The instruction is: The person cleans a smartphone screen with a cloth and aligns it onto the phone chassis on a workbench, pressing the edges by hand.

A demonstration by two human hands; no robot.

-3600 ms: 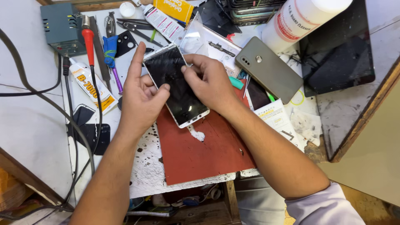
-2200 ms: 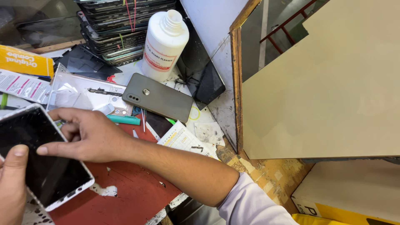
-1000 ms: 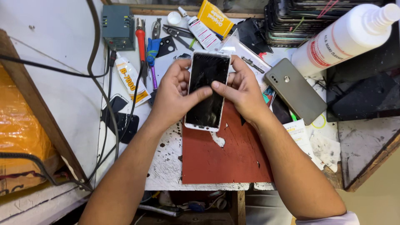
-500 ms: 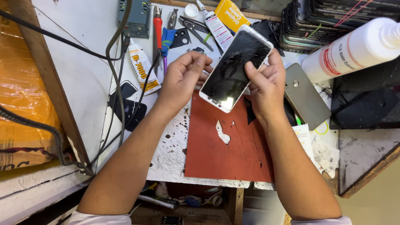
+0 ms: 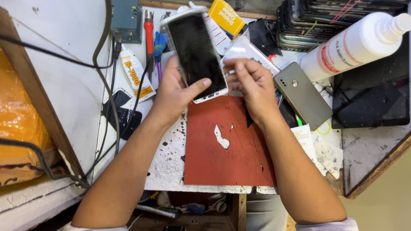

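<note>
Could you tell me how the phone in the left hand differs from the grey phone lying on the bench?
The white-framed phone shows its dark screen; the grey phone lies back up, camera showing. The first is held by the left hand; the second rests untouched beside the red mat. Both are slim rectangles.

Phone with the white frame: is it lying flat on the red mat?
No. The left hand holds the white-framed phone lifted above the red mat, while the right hand pinches a clear film beside it.

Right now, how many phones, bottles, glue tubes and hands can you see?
Phones: 2, the white-framed phone in the left hand, and the grey phone lying on the bench.
Bottles: 1, the white bottle.
Glue tubes: 1, the glue tube.
Hands: 2, left and the right hand.
Total: 6.
</note>
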